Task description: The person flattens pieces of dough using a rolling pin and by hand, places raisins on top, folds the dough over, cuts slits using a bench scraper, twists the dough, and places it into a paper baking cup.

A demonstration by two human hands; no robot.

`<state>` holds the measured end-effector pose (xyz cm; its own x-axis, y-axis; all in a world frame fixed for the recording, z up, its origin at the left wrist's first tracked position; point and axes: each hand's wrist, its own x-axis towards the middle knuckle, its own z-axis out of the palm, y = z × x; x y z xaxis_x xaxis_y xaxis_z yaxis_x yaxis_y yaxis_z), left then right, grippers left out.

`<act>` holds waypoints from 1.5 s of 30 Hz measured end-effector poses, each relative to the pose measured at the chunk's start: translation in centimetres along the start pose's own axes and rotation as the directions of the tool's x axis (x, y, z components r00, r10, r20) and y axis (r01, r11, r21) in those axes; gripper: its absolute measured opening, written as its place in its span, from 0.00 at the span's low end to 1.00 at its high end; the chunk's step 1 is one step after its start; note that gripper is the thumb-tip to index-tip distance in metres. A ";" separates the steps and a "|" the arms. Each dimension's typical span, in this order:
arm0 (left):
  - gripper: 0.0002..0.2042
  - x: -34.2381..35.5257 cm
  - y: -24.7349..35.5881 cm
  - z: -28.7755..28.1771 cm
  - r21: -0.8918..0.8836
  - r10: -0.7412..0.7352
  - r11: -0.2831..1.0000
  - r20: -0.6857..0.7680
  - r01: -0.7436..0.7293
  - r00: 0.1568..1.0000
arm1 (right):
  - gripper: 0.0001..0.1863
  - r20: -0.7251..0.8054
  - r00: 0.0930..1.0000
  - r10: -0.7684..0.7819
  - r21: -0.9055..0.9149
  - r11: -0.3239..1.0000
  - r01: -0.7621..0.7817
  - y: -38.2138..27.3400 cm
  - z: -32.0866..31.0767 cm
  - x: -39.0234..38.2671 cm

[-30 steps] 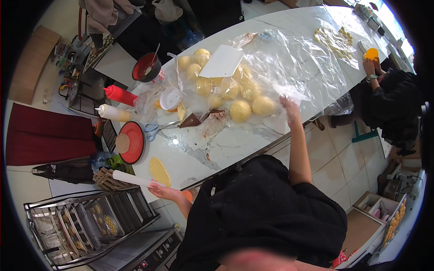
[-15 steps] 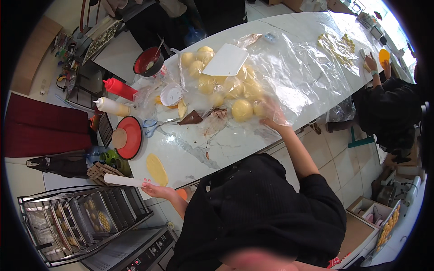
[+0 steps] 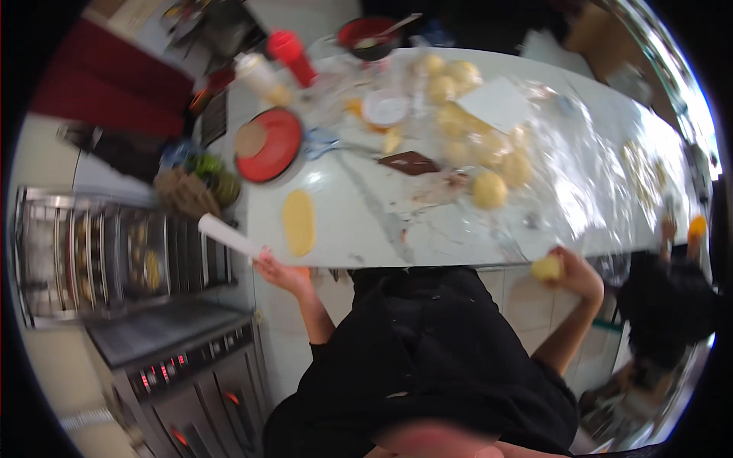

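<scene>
Left hand [image 3: 282, 276]: grip holding a smooth white rod [image 3: 229, 235] by one end. Right hand [image 3: 578, 276]: grip holding a rounded yellow dough lump [image 3: 546, 268], at the marbled tabletop's [image 3: 355, 240] near edge. Dough sheet [image 3: 298, 223]: flat, oval, on tabletop, left.

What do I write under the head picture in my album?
Left hand holds a white rod, right hand a yellow dough ball.

My left hand [image 3: 281, 274] grips a white cylindrical rolling pin [image 3: 227, 235], my right hand [image 3: 579, 275] a round yellow dough ball [image 3: 546, 268].
</scene>
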<state>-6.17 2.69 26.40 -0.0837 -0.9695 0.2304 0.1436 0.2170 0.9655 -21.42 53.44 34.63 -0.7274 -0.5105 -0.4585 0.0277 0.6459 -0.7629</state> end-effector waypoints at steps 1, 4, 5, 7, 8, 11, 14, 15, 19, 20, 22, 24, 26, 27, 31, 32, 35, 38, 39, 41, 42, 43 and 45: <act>0.20 0.3 0.2 -0.5 0.019 0.013 1.000 -0.047 -0.012 0.999 | 0.25 0.028 1.000 0.012 -0.039 0.999 -0.011 -3.0 1.1 -0.7; 0.18 1.6 0.4 -3.0 0.116 0.013 0.993 -0.066 -0.005 0.998 | 0.29 0.165 0.982 -0.095 0.307 0.951 0.040 -6.9 5.3 1.3; 0.19 2.1 0.2 -3.7 0.139 0.019 0.990 -0.069 -0.009 0.997 | 0.30 0.162 0.980 -0.117 0.322 0.945 0.059 -9.0 7.4 2.8; 0.19 3.1 0.2 -5.0 0.182 0.028 0.983 -0.042 -0.020 0.999 | 0.32 0.157 0.973 -0.168 0.380 0.920 0.097 -13.0 12.1 6.8; 0.19 3.7 0.1 -5.6 0.187 0.018 0.982 -0.051 -0.008 0.999 | 0.32 0.164 0.968 -0.187 0.405 0.908 0.107 -15.2 14.7 9.0; 0.21 5.8 0.2 -6.6 0.172 0.043 0.985 -0.057 -0.032 0.997 | 0.30 -0.021 0.866 -0.499 0.049 0.865 0.500 -18.2 22.7 15.3; 0.20 7.4 0.1 -7.6 0.205 0.018 0.978 0.046 -0.027 0.999 | 0.28 -0.091 0.846 -0.526 -0.165 0.845 0.508 -19.8 27.1 18.0; 0.18 7.9 0.1 -8.0 0.218 0.005 0.976 0.097 -0.026 0.995 | 0.27 -0.147 0.838 -0.526 -0.282 0.834 0.474 -20.0 28.3 18.8; 0.15 9.3 0.2 -8.1 0.329 0.007 0.937 0.324 -0.120 0.946 | 0.33 -0.160 0.908 -0.386 -0.402 0.866 0.297 -20.1 30.7 19.4; 0.15 9.7 -0.2 -7.9 0.322 -0.004 0.941 0.333 -0.109 0.943 | 0.37 -0.197 0.903 -0.381 -0.488 0.837 0.247 -20.5 30.9 19.0; 0.13 10.4 -0.6 -7.3 0.443 0.108 0.776 0.608 -0.449 0.786 | 0.41 -0.224 0.900 -0.374 -0.574 0.797 0.188 -21.7 30.7 17.9; 0.14 9.9 -0.6 -5.5 0.476 0.085 0.734 0.643 -0.484 0.761 | 0.47 -0.435 0.736 -0.520 -0.523 0.811 0.264 -22.3 30.3 17.1; 0.14 9.2 0.2 -3.6 0.360 0.102 0.658 0.827 -0.662 0.552 | 0.43 -0.475 0.654 -0.589 -0.581 0.768 0.270 -22.1 29.4 16.7; 0.14 8.7 0.5 -2.5 0.354 0.102 0.661 0.831 -0.662 0.546 | 0.39 -0.415 0.651 -0.635 -0.666 0.700 0.257 -21.8 29.0 16.7; 0.18 6.4 -0.1 -0.4 0.182 0.028 0.708 0.958 -0.682 0.286 | 0.27 -0.281 0.728 -0.625 -0.717 0.641 0.274 -17.3 28.1 17.4; 0.21 5.8 -0.9 -0.2 0.205 -0.074 0.712 0.973 -0.672 0.219 | 0.27 -0.257 0.750 -0.610 -0.724 0.635 0.268 -16.5 28.1 17.6; 0.26 4.8 -3.2 0.9 0.230 0.013 0.557 0.958 -0.798 0.285 | 0.31 -0.263 0.787 -0.558 -0.716 0.659 0.229 -16.4 28.2 19.2; 0.28 5.8 -4.1 4.2 0.289 -0.081 0.425 0.956 -0.858 0.282 | 0.32 -0.293 0.813 -0.504 -0.711 0.683 0.167 -16.9 27.5 22.4; 0.28 6.2 -4.4 5.5 0.292 -0.085 0.424 0.955 -0.857 0.283 | 0.32 -0.332 0.782 -0.528 -0.731 0.667 0.140 -17.2 27.1 23.7; 0.29 7.4 -4.9 8.2 0.282 0.099 0.331 0.939 -0.900 0.331 | 0.33 -0.363 0.746 -0.558 -0.751 0.649 0.119 -18.0 26.2 26.1; 0.29 7.8 -5.0 9.3 0.287 0.094 0.329 0.938 -0.900 0.333 | 0.31 -0.373 0.733 -0.569 -0.742 0.657 0.133 -18.4 25.7 27.0; 0.27 8.1 -4.8 10.2 0.301 0.129 0.341 0.923 -0.891 0.362 | 0.29 -0.383 0.719 -0.580 -0.733 0.664 0.146 -18.9 25.2 27.7; 0.25 8.9 -5.0 11.4 0.322 0.159 0.348 0.905 -0.880 0.394 | 0.25 -0.393 0.715 -0.578 -0.703 0.691 0.172 -20.1 24.2 29.2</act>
<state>-18.86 -5.68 25.03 -0.9027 -0.2444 0.3541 -0.1938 0.9657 0.1726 -26.62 11.86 25.58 -0.8056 -0.5152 0.2927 -0.5878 0.7569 -0.2857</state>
